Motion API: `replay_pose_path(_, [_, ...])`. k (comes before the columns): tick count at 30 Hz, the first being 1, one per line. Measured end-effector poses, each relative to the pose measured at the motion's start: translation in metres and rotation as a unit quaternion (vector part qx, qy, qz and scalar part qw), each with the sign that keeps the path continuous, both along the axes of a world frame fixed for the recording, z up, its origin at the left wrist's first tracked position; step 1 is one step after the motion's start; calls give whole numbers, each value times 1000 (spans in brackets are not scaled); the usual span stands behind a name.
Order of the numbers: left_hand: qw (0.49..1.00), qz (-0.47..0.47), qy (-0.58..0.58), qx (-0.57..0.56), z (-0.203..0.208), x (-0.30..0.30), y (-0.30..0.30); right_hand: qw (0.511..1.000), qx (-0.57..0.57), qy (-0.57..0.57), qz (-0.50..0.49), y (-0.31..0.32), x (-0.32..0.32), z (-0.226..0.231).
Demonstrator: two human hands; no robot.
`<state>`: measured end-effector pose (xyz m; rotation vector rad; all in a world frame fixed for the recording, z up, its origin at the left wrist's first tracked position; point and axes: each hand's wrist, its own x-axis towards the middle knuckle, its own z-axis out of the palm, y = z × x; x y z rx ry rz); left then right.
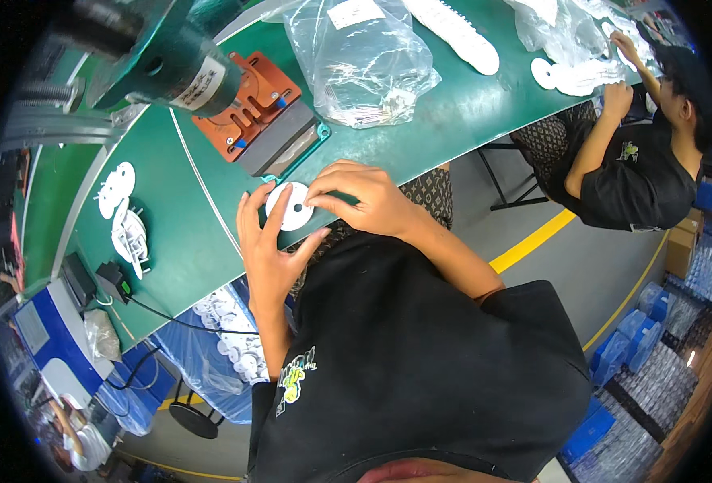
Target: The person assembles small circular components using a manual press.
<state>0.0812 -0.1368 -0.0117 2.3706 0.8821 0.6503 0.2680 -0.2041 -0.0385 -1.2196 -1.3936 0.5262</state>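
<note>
A white round disc (pixel 294 216) with a dark hole in its middle lies at the near edge of the green table, in front of me. My left hand (pixel 269 245) steadies it, fingers over its left side and thumb near its lower right edge. My right hand (pixel 364 197) reaches in from the right, its thumb and fingertips pinched together over the disc beside the hole. Whatever sits in that pinch is too small to make out. Just beyond the disc stands a press with an orange fixture (pixel 251 105) and a dark grey block (pixel 282 141).
Stacked white discs (pixel 129 233) lie on the left of the table, near a black box (pixel 113 280). A clear plastic bag (pixel 360 68) and a row of white discs (pixel 460 36) lie farther back. A co-worker (pixel 629 161) sits at the right. A blue-lined bin (pixel 231 334) holds white parts.
</note>
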Motion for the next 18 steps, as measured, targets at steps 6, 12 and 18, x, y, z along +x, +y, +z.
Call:
replay_pose_path(6, [1000, 23, 6, 8, -4, 0, -1, 982, 96, -160, 25, 3, -7, 8])
replay_pose_path(12, [986, -18, -108, 130, 12, 3, 5, 991, -15, -1, -134, -27, 3, -6])
replay_pose_path(18, [955, 36, -127, 265, 24, 38, 50, 985, 7, -95, -145, -18, 1, -9])
